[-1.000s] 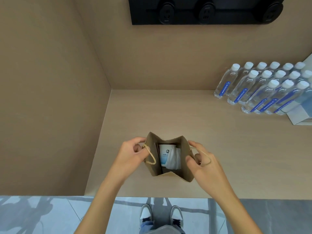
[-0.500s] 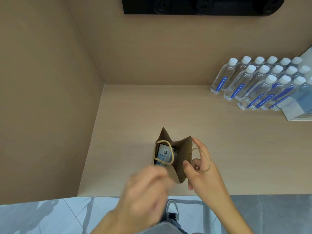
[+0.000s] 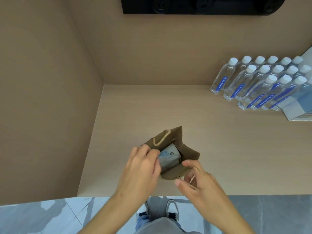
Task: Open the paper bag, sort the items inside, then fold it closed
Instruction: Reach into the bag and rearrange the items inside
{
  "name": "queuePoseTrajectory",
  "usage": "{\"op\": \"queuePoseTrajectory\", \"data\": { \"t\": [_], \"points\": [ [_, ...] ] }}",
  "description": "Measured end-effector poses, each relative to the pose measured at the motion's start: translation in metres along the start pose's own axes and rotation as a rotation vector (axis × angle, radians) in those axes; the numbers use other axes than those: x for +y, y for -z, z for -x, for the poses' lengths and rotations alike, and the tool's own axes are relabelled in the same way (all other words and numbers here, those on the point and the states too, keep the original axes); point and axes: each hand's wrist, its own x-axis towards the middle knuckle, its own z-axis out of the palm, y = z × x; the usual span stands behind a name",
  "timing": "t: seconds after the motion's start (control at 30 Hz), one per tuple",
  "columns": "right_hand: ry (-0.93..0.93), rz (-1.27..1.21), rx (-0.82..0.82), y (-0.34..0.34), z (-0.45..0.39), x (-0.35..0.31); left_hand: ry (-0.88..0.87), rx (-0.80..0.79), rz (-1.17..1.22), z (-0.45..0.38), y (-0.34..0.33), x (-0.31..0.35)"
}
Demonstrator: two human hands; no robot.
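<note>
A small brown paper bag [image 3: 187, 154] with tan cord handles stands open near the front edge of the counter, its mouth tilted toward me. Inside it I see a white-and-blue packet [image 3: 170, 152] and a pale wrapped item below it. My left hand [image 3: 141, 166] reaches into the bag's mouth from the left, its fingertips on the packet. My right hand [image 3: 195, 179] pinches the bag's near right rim, with one cord handle looped by its fingers.
Several clear water bottles [image 3: 253, 83] with blue labels stand at the back right beside a white box [image 3: 297, 108]. A wall closes the counter [image 3: 152, 107] on the left. A black socket panel [image 3: 202, 5] hangs on the back wall.
My left hand let go of the bag's left rim, swung down and back, and now reaches into the bag. The bag has tipped and turned in my right hand.
</note>
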Motion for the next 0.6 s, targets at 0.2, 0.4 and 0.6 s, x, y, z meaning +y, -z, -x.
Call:
{"op": "queuePoseTrajectory", "data": {
  "t": [0.2, 0.4, 0.6],
  "points": [
    [0.084, 0.289, 0.078, 0.032, 0.0, 0.007, 0.003, -0.129, 0.155, -0.015, 0.006, -0.011],
    [0.141, 0.432, 0.207, 0.029, -0.02, -0.018, -0.076, -0.205, 0.199, -0.02, 0.002, -0.003],
    [0.229, 0.553, 0.223, 0.04, -0.035, -0.022, -0.131, -0.273, 0.278, -0.016, -0.003, -0.009]
  ]
}}
